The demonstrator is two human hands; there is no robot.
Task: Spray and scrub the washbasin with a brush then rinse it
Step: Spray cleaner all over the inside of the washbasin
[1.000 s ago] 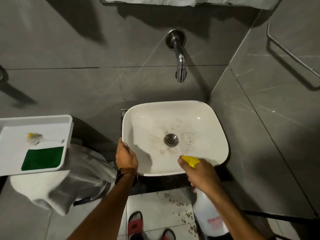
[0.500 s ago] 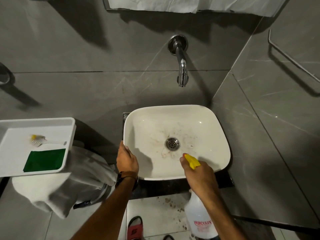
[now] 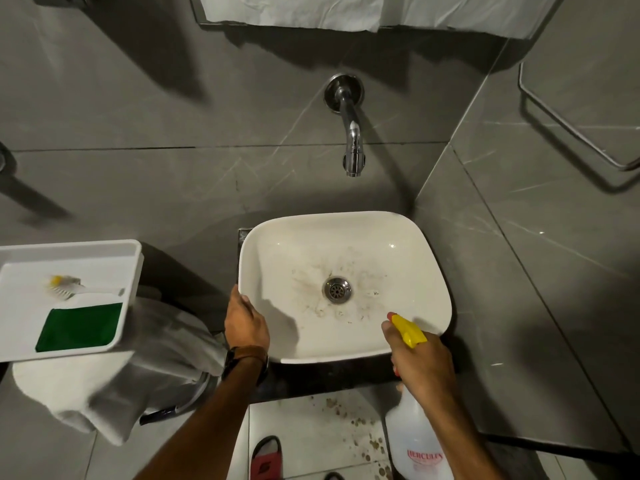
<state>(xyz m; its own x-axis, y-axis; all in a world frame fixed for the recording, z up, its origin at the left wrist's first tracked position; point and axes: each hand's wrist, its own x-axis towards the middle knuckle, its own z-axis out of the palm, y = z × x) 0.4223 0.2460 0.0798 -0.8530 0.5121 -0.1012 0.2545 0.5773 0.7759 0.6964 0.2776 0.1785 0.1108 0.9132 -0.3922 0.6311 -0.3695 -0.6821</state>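
Grey tiled walls surround the stained washbasin point(image 3: 346, 258). The left hand point(image 3: 246, 323) grips its near-left rim; the right hand point(image 3: 420, 362) is wrapped around the spray bottle point(image 3: 414, 441), yellow nozzle over the bowl. The brush point(image 3: 65, 288) lies in the white tray point(image 3: 20, 265), far left.

Only one text reads: "HERCULES" in red capitals (last letters partly cut off) on the white spray bottle point(image 3: 414, 441), at five o'clock. Smaller print beneath it is too blurred.
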